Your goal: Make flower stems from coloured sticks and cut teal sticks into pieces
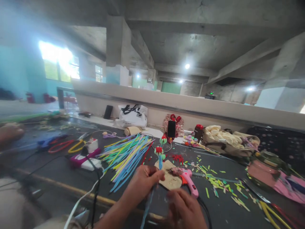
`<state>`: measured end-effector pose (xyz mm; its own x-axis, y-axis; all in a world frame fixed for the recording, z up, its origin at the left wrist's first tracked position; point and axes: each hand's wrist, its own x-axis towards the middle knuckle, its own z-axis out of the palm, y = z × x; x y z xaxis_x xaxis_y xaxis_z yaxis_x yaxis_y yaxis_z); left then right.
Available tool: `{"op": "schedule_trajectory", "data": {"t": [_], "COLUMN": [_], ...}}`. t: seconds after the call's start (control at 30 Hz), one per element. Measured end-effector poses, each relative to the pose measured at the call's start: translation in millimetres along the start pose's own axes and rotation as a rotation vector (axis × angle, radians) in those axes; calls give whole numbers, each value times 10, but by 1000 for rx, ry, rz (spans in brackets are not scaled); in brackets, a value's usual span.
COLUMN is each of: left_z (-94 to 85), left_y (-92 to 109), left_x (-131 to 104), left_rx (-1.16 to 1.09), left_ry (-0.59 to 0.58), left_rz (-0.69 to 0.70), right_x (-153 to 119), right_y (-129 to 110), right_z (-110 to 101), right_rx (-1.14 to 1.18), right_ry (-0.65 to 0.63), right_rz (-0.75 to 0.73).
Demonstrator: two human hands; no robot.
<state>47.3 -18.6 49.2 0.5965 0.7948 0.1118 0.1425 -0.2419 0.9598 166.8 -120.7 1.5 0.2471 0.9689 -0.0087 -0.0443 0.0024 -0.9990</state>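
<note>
My left hand [146, 179] is closed around the blue stem of a pipe-cleaner flower [159, 151] with red and green blossoms at its top. The stem is upright, and its lower end hangs below my fingers. To its right, my right hand [182, 203] is blurred by motion, its fingers partly curled; whether it holds anything does not show. Just beyond the hands, a pink glue gun [190, 183] lies with its nozzle over a beige pad [172, 183]. A bundle of coloured pipe cleaners [130, 156] spreads to the left.
Cut green and yellow pieces [219, 183] lie scattered at right. Behind stand a phone [171, 128], a white bag [133, 116] and a cloth basket [228, 148]. A power strip [89, 163] with cables is at left. Another person's hand [10, 133] is at the far left.
</note>
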Motion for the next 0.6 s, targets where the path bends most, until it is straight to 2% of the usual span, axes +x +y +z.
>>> {"op": "schedule_trajectory", "data": {"t": [0.07, 0.13, 0.2, 0.3, 0.47, 0.6], "left_z": [85, 130, 150, 179, 221, 248], "left_y": [-7, -18, -28, -45, -84, -115], "left_x": [-26, -37, -41, -47, -44, -42], "left_rx": [142, 299, 441, 562, 527, 357], "left_ry": [-19, 16, 62, 53, -1, -143], "left_rz": [66, 131, 167, 183, 190, 169], "right_x": [193, 323, 385, 392, 373, 432], "right_y": [-17, 3, 42, 67, -50, -144], "right_z": [-4, 25, 64, 100, 99, 50], "right_rx": [43, 144, 259, 371, 406, 376], "right_ry": [56, 111, 125, 134, 156, 221], "right_rz": [-40, -51, -46, -67, -135, -112]}}
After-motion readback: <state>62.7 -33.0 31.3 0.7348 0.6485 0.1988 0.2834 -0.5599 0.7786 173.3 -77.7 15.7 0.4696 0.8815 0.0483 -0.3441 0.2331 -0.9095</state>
